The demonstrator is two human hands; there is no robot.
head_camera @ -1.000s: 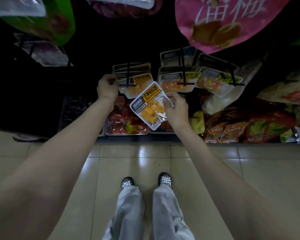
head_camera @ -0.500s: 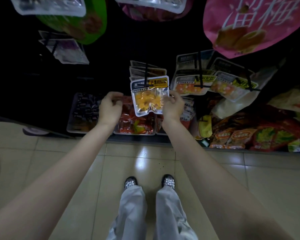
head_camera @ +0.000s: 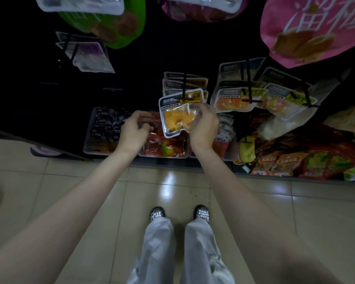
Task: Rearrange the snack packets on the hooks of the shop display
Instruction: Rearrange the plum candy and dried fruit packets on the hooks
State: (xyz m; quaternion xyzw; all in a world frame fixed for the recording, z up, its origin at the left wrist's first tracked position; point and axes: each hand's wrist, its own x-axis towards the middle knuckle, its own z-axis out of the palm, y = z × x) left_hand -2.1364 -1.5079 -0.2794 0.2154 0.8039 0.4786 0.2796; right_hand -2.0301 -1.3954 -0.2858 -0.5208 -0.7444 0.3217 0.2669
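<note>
A clear packet of yellow mango cubes (head_camera: 175, 117) hangs at the front of a black hook (head_camera: 185, 90), with more of the same packets (head_camera: 184, 83) behind it. My right hand (head_camera: 203, 125) grips this front packet by its right side. Just left of the packet, my left hand (head_camera: 134, 130) has its fingers loosely curled and holds nothing. Two neighbouring hooks to the right carry packets of orange and mixed fruit (head_camera: 237, 100).
Big green (head_camera: 119, 27), maroon and pink (head_camera: 307, 31) bags hang overhead. Purple packets (head_camera: 88, 56) hang at the upper left. Below the hooks, trays (head_camera: 88, 148) hold dark and red snacks (head_camera: 164, 144), with more red packets (head_camera: 295, 158) to the right. Tiled floor and my feet lie below.
The mango packet went from my right hand's tilted hold onto the hook. My left hand dropped from the hook and let go. My right hand now grips the hung packet's side.
</note>
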